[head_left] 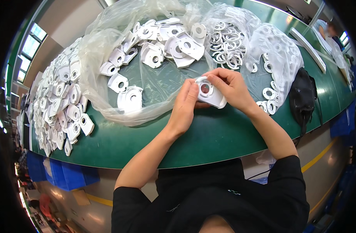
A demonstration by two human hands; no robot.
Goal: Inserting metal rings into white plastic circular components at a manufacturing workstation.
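Observation:
Over the near middle of the green table I hold a white plastic part (215, 99), a plate with a round hole, tilted up toward me. My left hand (182, 105) is closed on its left side, the thumb lying along the edge. The thumb and fingers of my right hand (233, 90) pinch its upper rim beside the hole. A white ring seems to sit around the hole, but the fingers partly cover it. Beyond my hands, similar white plastic parts (152, 55) lie in an open clear plastic bag (137, 117).
A large heap of white parts (61, 101) covers the table's left side. Loose white rings (228, 44) spill from clear bags at the back, and more rings (269, 93) lie to the right. A black bag (303, 97) and a long white strip (309, 50) rest on the green table (224, 136).

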